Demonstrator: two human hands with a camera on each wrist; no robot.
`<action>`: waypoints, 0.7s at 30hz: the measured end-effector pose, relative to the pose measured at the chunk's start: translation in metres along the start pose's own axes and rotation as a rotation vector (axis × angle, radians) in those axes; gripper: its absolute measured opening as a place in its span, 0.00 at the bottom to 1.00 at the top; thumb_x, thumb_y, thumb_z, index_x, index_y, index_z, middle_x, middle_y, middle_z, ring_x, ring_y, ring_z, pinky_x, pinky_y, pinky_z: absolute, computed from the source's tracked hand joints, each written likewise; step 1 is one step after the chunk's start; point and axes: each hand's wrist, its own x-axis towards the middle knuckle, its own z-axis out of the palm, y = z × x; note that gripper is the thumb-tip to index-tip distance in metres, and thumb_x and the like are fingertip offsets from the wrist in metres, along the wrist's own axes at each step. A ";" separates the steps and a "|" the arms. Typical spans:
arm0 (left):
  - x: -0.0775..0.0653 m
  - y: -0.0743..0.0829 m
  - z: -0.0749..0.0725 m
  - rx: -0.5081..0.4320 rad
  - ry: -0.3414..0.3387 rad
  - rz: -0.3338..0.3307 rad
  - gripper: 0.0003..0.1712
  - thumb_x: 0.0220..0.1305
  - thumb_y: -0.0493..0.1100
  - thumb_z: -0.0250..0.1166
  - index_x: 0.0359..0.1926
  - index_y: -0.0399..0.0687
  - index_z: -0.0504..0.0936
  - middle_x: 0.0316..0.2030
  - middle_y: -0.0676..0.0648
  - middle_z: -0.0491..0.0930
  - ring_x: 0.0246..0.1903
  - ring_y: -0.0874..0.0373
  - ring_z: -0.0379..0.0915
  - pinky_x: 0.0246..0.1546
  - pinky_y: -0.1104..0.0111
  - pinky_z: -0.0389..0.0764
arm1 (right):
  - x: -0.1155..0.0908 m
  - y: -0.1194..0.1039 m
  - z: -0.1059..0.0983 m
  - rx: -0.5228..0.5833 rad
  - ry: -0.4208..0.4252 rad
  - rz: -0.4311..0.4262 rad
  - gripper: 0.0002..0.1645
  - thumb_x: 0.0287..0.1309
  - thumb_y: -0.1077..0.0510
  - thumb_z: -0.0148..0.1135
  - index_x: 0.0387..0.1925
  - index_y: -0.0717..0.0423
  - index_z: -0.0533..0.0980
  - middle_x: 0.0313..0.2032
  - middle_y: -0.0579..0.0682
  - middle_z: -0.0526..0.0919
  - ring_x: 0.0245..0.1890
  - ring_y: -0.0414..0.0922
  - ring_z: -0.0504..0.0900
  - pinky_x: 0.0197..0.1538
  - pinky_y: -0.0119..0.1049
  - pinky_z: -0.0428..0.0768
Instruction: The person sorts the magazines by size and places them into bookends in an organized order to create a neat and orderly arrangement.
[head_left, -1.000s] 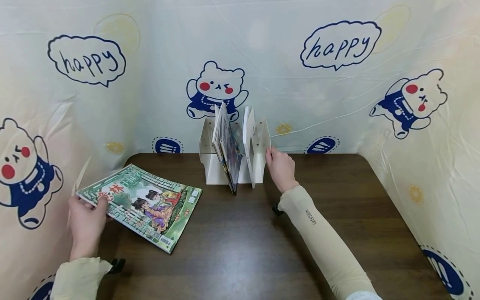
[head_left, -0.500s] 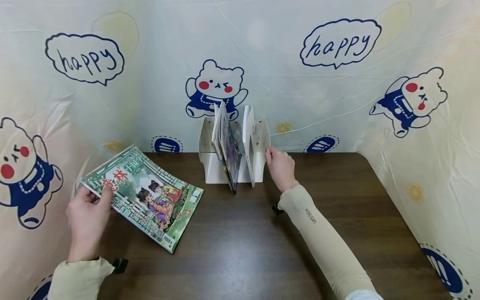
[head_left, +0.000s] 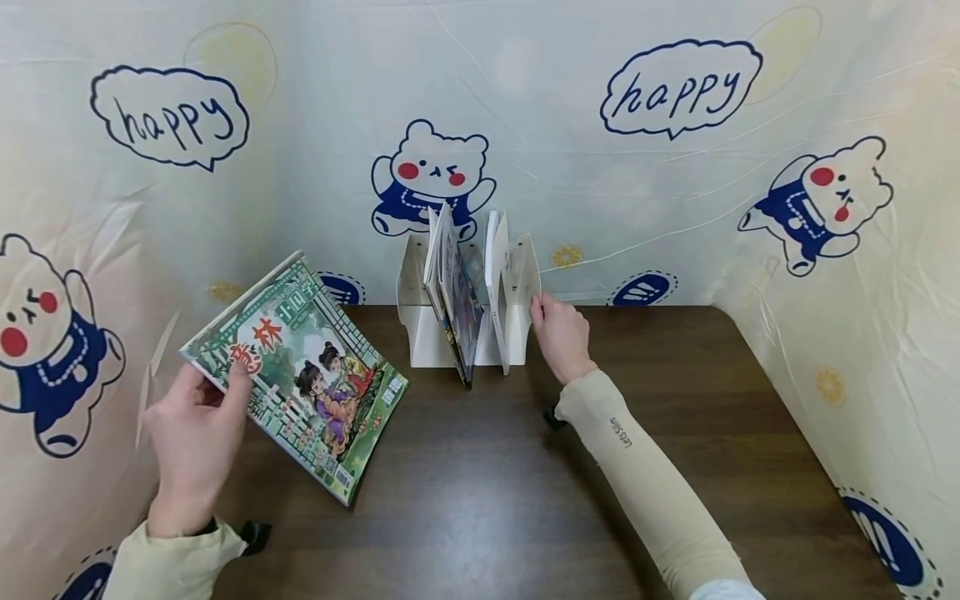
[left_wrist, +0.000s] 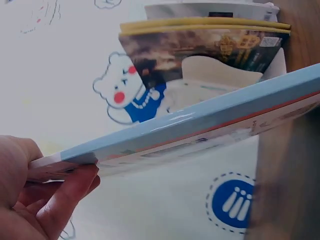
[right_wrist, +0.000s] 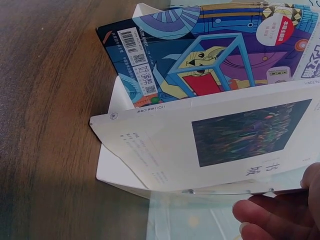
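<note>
In the head view my left hand [head_left: 198, 442] grips a green illustrated magazine [head_left: 330, 392] at its left edge, thumb on the cover. The magazine is tilted up, its lower corner close to the tabletop; whether it touches is unclear. The left wrist view shows its pale blue spine [left_wrist: 190, 117] with fingers underneath. At the back centre stands a white book rack [head_left: 427, 346]. My right hand [head_left: 562, 337] pinches the rack's right side panel. Upright in the rack are a colourful magazine [right_wrist: 215, 60] and a white book [right_wrist: 150, 145], with others beside them.
The dark wooden table [head_left: 645, 467] extends in front of and right of the rack. A patterned cloth [head_left: 585, 192] with cartoon bears hangs behind and along both sides of the table.
My left hand has raised the green magazine's upper-left end and shifted it right, so the cover stands steeper. The right hand and the rack have stayed in place.
</note>
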 end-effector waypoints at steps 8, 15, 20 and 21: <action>-0.003 0.019 0.004 -0.062 0.017 0.179 0.13 0.65 0.33 0.63 0.47 0.28 0.85 0.28 0.31 0.85 0.29 0.89 0.70 0.29 0.92 0.68 | -0.001 0.000 -0.001 0.011 0.003 -0.001 0.23 0.78 0.55 0.54 0.22 0.55 0.70 0.15 0.54 0.74 0.15 0.53 0.74 0.19 0.46 0.70; -0.009 0.030 0.009 -0.079 0.018 0.256 0.10 0.60 0.33 0.65 0.40 0.29 0.86 0.24 0.36 0.85 0.29 0.88 0.69 0.30 0.92 0.68 | -0.001 0.000 0.000 0.004 0.006 0.003 0.23 0.77 0.56 0.56 0.22 0.57 0.70 0.16 0.55 0.75 0.15 0.53 0.75 0.19 0.48 0.71; -0.013 0.039 0.008 -0.083 -0.007 0.269 0.14 0.58 0.31 0.65 0.45 0.28 0.87 0.27 0.33 0.86 0.29 0.87 0.70 0.28 0.91 0.70 | -0.001 -0.001 0.000 0.006 0.004 0.005 0.22 0.77 0.55 0.56 0.22 0.57 0.71 0.16 0.55 0.75 0.15 0.53 0.74 0.20 0.48 0.71; -0.014 0.041 0.007 -0.083 -0.012 0.272 0.15 0.58 0.31 0.66 0.46 0.28 0.87 0.28 0.33 0.87 0.29 0.87 0.71 0.28 0.91 0.70 | -0.001 -0.001 -0.001 0.008 0.003 0.006 0.22 0.77 0.56 0.56 0.22 0.57 0.71 0.16 0.55 0.75 0.15 0.53 0.74 0.20 0.47 0.71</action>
